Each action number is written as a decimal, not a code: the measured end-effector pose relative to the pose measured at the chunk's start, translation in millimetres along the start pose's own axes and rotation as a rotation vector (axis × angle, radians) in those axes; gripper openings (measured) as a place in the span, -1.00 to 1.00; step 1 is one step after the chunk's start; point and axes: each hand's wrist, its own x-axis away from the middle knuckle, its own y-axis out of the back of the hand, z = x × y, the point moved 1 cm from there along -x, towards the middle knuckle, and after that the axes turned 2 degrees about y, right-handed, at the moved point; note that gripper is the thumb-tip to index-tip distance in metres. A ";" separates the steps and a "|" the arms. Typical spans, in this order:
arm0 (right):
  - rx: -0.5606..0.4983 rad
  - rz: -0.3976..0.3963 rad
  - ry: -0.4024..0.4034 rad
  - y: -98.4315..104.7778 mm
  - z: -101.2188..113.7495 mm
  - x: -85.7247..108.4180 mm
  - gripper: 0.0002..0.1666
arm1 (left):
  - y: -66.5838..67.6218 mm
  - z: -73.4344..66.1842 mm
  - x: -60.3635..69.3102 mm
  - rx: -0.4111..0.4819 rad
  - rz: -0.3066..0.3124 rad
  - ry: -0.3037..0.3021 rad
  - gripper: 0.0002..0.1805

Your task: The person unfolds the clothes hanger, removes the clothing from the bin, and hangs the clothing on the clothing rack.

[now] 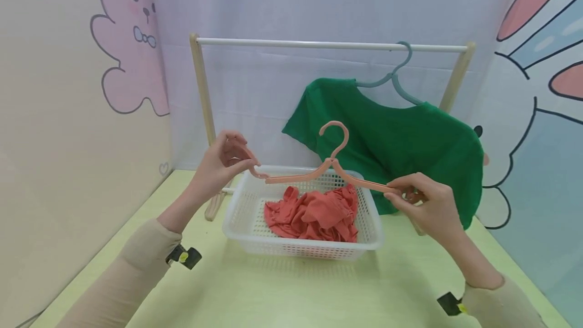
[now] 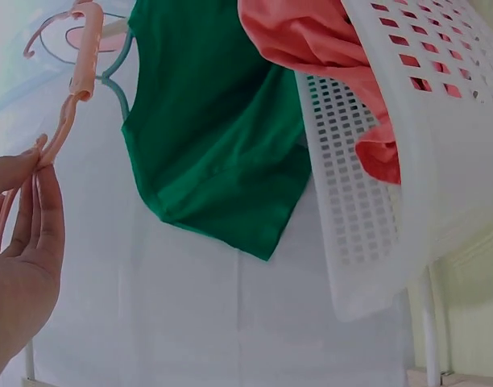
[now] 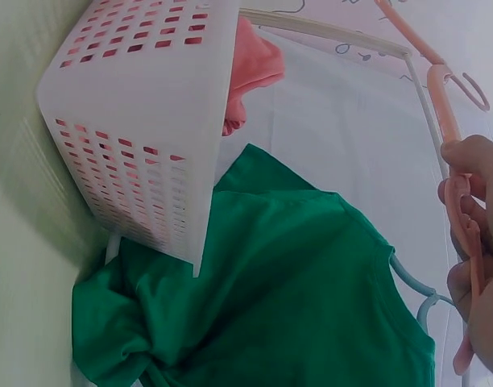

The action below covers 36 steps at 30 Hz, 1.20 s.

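A pink clothes hanger (image 1: 334, 160) is held up above the basket, its hook pointing upward. My left hand (image 1: 224, 162) pinches its left end between thumb and fingers; the left wrist view shows that hand (image 2: 27, 226) with a thin curved end piece of the hanger. At the other end, my right hand (image 1: 425, 202) grips the arm, fingers curled round it, as the right wrist view of the hand (image 3: 478, 218) shows. Below lies a crumpled coral-red garment (image 1: 319, 214) inside the white perforated basket (image 1: 302, 247).
Behind the basket stands a clothes rack with a white rail (image 1: 291, 43) and wooden posts. From the rail, a green shirt (image 1: 387, 135) hangs tilted on a blue-green hanger (image 1: 401, 72). The basket sits on a pale yellow-green table (image 1: 273, 292); decorated walls flank both sides.
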 end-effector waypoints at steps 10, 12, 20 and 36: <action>-0.018 0.020 -0.010 3.9 2.2 -0.6 -0.60 | 12.5 1.7 -9.5 -0.210 0.125 0.045 -0.76; -0.026 0.023 0.004 2.6 1.7 -1.1 -0.65 | 14.7 -0.1 -12.2 -0.348 0.165 0.011 -0.81; -0.018 0.031 0.013 -2.6 0.7 -1.3 -0.54 | 11.4 -8.5 -15.1 -0.645 0.340 -0.133 -0.86; -0.035 0.326 -0.101 4.6 -3.0 -9.9 -0.59 | 12.3 6.0 -12.6 -0.307 0.262 0.109 -0.94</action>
